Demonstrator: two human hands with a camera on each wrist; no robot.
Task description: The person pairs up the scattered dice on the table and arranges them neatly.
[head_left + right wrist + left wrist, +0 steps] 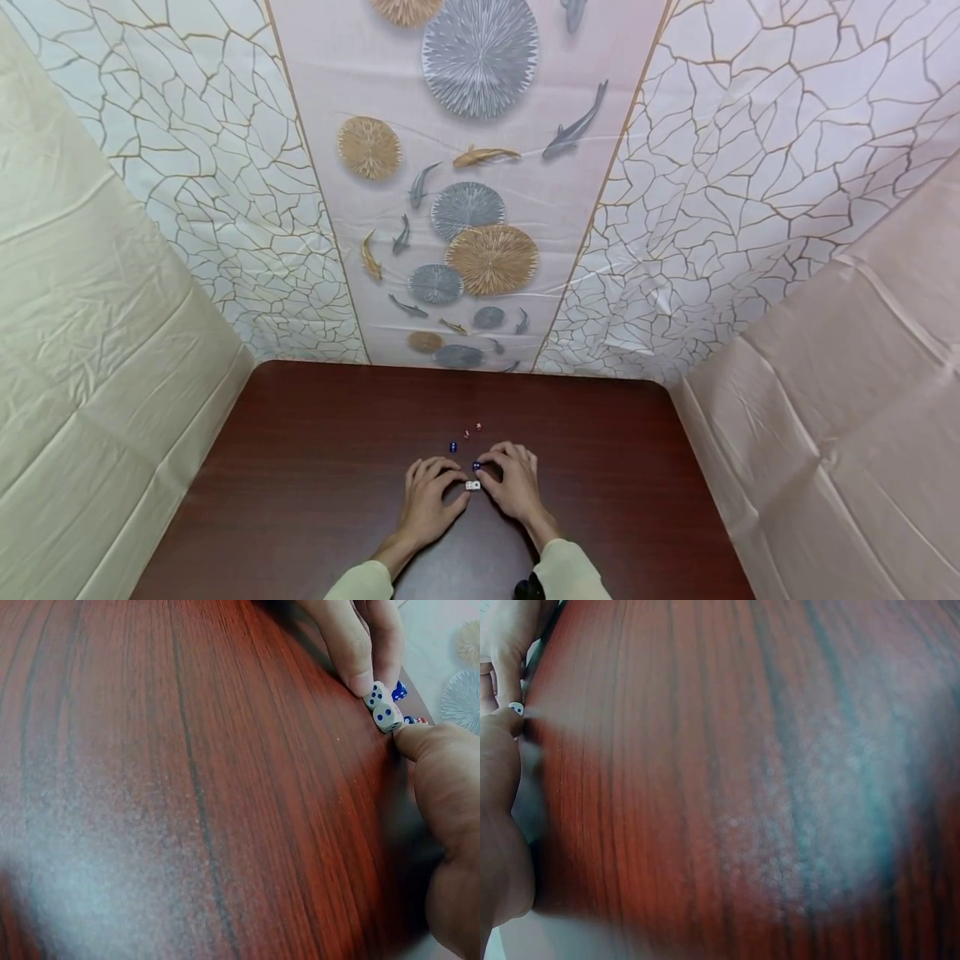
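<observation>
Two white dice with dark pips sit side by side on the dark red wooden table. My left hand is at their left and pinches the left white die between thumb and index finger. From the right, my right hand pinches a blue die just behind the white pair. Its thumb is close to the right white die in the right wrist view. In the left wrist view only a bit of a white die shows between the fingers.
Another blue die lies behind the hands, and two small reddish dice are farther back. Patterned cloth hangs behind the table, with plain pale cloth along both sides. A black object is by the right sleeve.
</observation>
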